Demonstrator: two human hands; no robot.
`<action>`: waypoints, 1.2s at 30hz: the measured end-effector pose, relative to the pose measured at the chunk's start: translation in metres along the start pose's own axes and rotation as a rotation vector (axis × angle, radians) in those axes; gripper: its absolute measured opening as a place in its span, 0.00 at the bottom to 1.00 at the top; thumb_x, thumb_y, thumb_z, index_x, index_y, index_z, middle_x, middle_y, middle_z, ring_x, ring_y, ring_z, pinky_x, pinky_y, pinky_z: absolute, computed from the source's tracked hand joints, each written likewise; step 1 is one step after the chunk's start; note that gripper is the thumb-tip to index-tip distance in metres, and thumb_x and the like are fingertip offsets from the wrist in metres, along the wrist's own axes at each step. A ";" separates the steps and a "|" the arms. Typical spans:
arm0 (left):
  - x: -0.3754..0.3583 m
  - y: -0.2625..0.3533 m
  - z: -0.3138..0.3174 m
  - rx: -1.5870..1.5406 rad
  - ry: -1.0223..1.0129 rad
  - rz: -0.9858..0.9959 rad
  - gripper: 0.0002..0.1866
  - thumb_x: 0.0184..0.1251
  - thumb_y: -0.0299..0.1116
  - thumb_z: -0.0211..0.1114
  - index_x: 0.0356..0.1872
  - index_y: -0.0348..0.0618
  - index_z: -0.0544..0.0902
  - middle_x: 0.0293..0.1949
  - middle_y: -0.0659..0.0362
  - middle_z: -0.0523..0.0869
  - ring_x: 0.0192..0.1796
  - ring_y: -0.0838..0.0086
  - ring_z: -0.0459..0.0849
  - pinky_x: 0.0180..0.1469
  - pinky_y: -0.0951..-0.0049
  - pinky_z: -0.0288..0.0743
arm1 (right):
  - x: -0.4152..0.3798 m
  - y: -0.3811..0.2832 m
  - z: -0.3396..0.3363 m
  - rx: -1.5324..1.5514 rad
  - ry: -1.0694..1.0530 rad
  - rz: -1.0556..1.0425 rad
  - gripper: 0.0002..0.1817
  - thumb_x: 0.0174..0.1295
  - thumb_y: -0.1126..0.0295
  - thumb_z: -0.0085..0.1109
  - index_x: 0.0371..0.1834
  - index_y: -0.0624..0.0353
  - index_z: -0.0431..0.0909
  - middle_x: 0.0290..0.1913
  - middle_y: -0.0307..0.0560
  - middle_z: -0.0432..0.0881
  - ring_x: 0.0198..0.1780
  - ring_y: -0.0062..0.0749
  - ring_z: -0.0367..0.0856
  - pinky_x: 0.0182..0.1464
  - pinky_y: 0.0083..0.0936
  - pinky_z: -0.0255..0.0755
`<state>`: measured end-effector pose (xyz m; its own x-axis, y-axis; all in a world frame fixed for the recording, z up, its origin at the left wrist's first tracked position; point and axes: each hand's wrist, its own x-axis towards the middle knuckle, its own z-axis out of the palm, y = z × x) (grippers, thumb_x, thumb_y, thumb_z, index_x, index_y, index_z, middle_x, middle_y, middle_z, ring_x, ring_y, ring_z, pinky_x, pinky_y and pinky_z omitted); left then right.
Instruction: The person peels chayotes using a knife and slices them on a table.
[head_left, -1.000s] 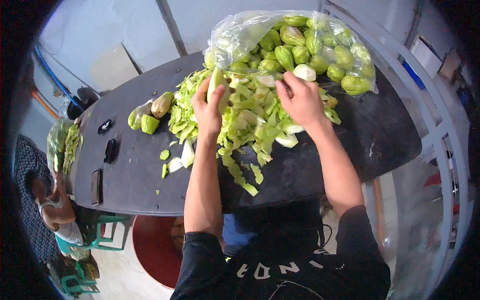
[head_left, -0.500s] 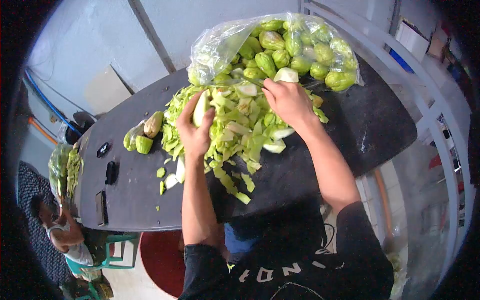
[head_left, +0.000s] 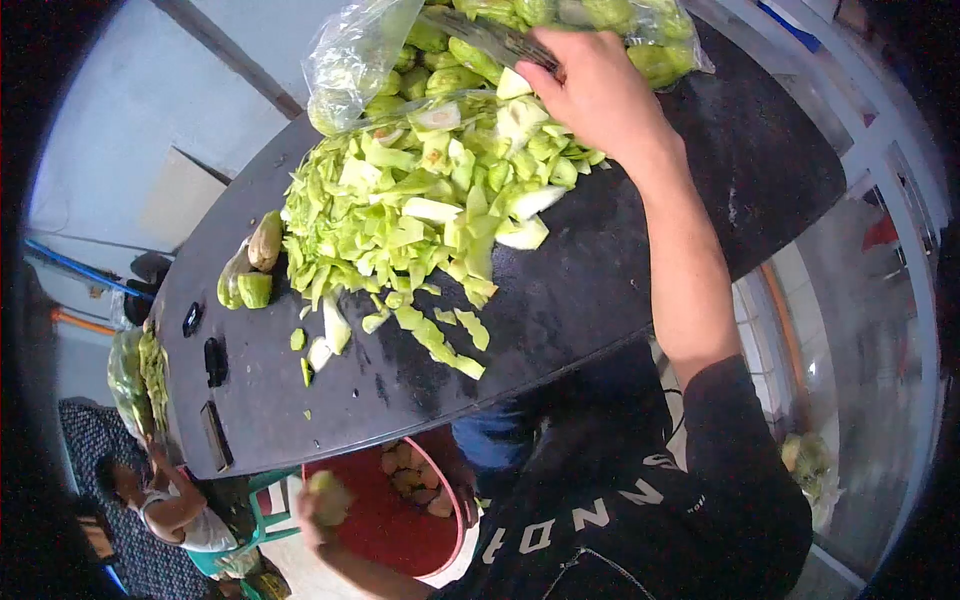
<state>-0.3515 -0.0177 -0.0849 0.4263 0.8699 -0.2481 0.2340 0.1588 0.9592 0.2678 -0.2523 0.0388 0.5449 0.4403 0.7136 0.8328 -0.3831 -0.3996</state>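
Observation:
In my right hand [head_left: 605, 95] is a knife [head_left: 495, 42], its dark-streaked blade pointing left over the bagged chayotes [head_left: 455, 80]. My left hand [head_left: 312, 520], smeared by motion, is low at the left side of a red tub [head_left: 375, 510]. A pale peeled chayote [head_left: 330, 498] shows at its fingers. Below the knife, a broad heap of green chayote peelings [head_left: 400, 210] covers part of the dark table [head_left: 590, 270]. Several pale pieces [head_left: 408, 475] lie inside the tub.
Two whole chayotes and a cut piece [head_left: 255, 290] lie left of the heap. Small black objects [head_left: 213, 362] line the table's left edge. A seated person [head_left: 185, 505] handles a bag of greens [head_left: 130, 375] at far left. A metal railing [head_left: 890, 200] runs along the right.
My left hand has gone from above the peelings down to the red tub with the peeled chayote. The knife hand has shifted up in view, and the view has tilted, showing more of the tub.

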 end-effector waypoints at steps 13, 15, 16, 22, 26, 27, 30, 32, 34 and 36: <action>-0.021 -0.167 0.107 -0.218 -0.194 -0.667 0.19 0.72 0.46 0.61 0.53 0.42 0.80 0.37 0.59 0.86 0.39 0.68 0.84 0.38 0.70 0.78 | 0.004 0.008 -0.015 0.197 0.108 0.129 0.15 0.61 0.60 0.66 0.36 0.63 0.82 0.21 0.48 0.81 0.23 0.35 0.78 0.28 0.33 0.71; -0.002 -0.103 0.113 0.079 -0.347 -0.652 0.19 0.72 0.45 0.62 0.51 0.39 0.81 0.37 0.57 0.86 0.40 0.68 0.85 0.41 0.69 0.78 | 0.004 0.021 -0.010 0.175 0.182 0.093 0.15 0.61 0.60 0.68 0.36 0.64 0.82 0.18 0.40 0.78 0.20 0.21 0.71 0.25 0.26 0.66; 0.010 -0.065 0.115 0.376 -0.458 -0.628 0.18 0.72 0.43 0.63 0.49 0.37 0.81 0.38 0.56 0.87 0.41 0.68 0.85 0.43 0.68 0.78 | 0.002 0.020 -0.013 0.174 0.179 0.103 0.15 0.61 0.60 0.68 0.36 0.64 0.82 0.18 0.40 0.78 0.20 0.21 0.71 0.25 0.26 0.66; 0.015 0.130 0.192 0.435 -0.928 0.136 0.21 0.68 0.40 0.67 0.52 0.30 0.82 0.41 0.53 0.88 0.43 0.72 0.86 0.46 0.70 0.78 | 0.006 0.002 -0.036 0.272 0.145 0.337 0.11 0.64 0.67 0.63 0.30 0.65 0.77 0.21 0.42 0.74 0.22 0.29 0.70 0.26 0.32 0.62; 0.050 0.215 0.329 0.743 -0.853 0.605 0.15 0.62 0.31 0.67 0.47 0.31 0.84 0.36 0.55 0.88 0.39 0.75 0.85 0.43 0.70 0.78 | 0.003 0.026 -0.019 0.255 0.337 0.195 0.15 0.61 0.61 0.68 0.33 0.64 0.81 0.18 0.40 0.77 0.19 0.22 0.70 0.25 0.26 0.65; 0.068 0.221 0.365 0.680 -0.800 0.667 0.13 0.62 0.29 0.67 0.45 0.32 0.84 0.32 0.55 0.87 0.34 0.74 0.84 0.40 0.71 0.77 | 0.004 0.034 -0.021 0.248 0.337 0.169 0.14 0.60 0.62 0.68 0.30 0.63 0.80 0.17 0.40 0.76 0.18 0.24 0.69 0.24 0.27 0.64; 0.132 0.245 0.488 0.758 -0.689 1.128 0.16 0.61 0.35 0.68 0.46 0.34 0.84 0.27 0.50 0.85 0.30 0.66 0.85 0.38 0.68 0.77 | 0.004 0.046 -0.026 0.191 0.369 0.169 0.14 0.60 0.62 0.65 0.28 0.62 0.76 0.19 0.50 0.79 0.22 0.49 0.79 0.28 0.40 0.71; 0.168 0.248 0.556 0.947 -0.570 1.134 0.24 0.60 0.41 0.68 0.55 0.39 0.81 0.42 0.44 0.88 0.43 0.58 0.88 0.50 0.62 0.80 | 0.003 0.058 -0.025 0.145 0.403 0.161 0.13 0.61 0.63 0.64 0.29 0.62 0.77 0.20 0.51 0.80 0.24 0.51 0.81 0.30 0.42 0.73; 0.191 0.242 0.605 1.149 -0.517 1.050 0.33 0.56 0.45 0.66 0.64 0.44 0.75 0.56 0.38 0.81 0.59 0.51 0.82 0.61 0.57 0.75 | 0.003 0.066 -0.024 0.129 0.423 0.215 0.12 0.61 0.63 0.64 0.29 0.62 0.77 0.22 0.52 0.82 0.26 0.52 0.83 0.32 0.43 0.76; 0.215 0.224 0.643 1.306 -0.428 0.879 0.39 0.56 0.49 0.67 0.70 0.49 0.68 0.68 0.41 0.70 0.65 0.48 0.76 0.64 0.52 0.72 | 0.002 0.068 -0.022 0.162 0.481 0.181 0.12 0.61 0.65 0.66 0.28 0.62 0.78 0.16 0.44 0.78 0.17 0.33 0.76 0.25 0.30 0.69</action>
<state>0.3547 -0.0955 -0.0111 0.9662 0.2528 0.0506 0.2460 -0.9627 0.1127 0.3238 -0.2954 0.0257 0.6065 -0.0576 0.7930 0.7549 -0.2713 -0.5971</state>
